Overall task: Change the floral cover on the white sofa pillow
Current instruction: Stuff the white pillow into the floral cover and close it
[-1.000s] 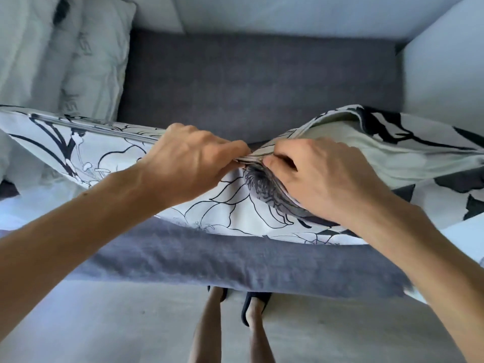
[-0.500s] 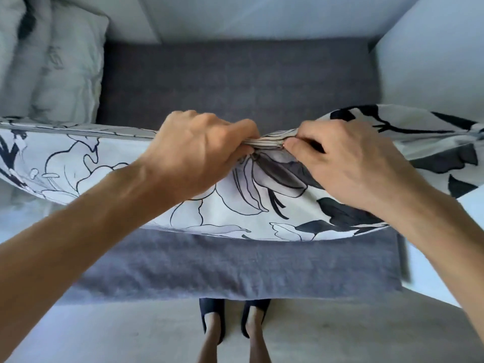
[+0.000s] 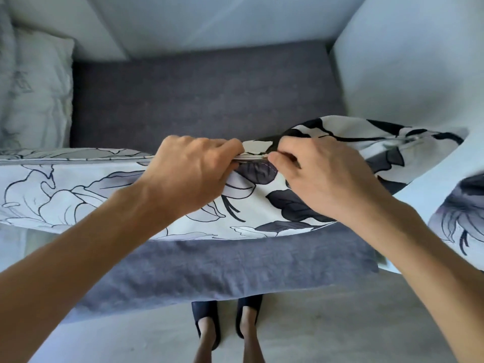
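Both hands have slid further right along the zip edge since half a second ago, and the closed stretch of seam behind the left hand is longer now. The left hand [image 3: 193,174] has its grip curled round the top seam of the floral cover [image 3: 78,195], bunching the cloth firmly; the right hand [image 3: 322,176] has its grip narrowed to a pinch at the seam just beside it, probably on the zip pull, though the pull itself is too small to make out.

The covered pillow is held up over the front edge of the grey sofa seat [image 3: 209,100], its right end drooping toward the sofa's right arm. It looks light and soft, sagging wherever it is unsupported, and the thin cotton bunches easily, so I would judge the best hold is right at the stiffer zip seam, close on either side of the pull, keeping the cloth taut. A bare white pillow [image 3: 39,95] leans in the seat's back left corner.
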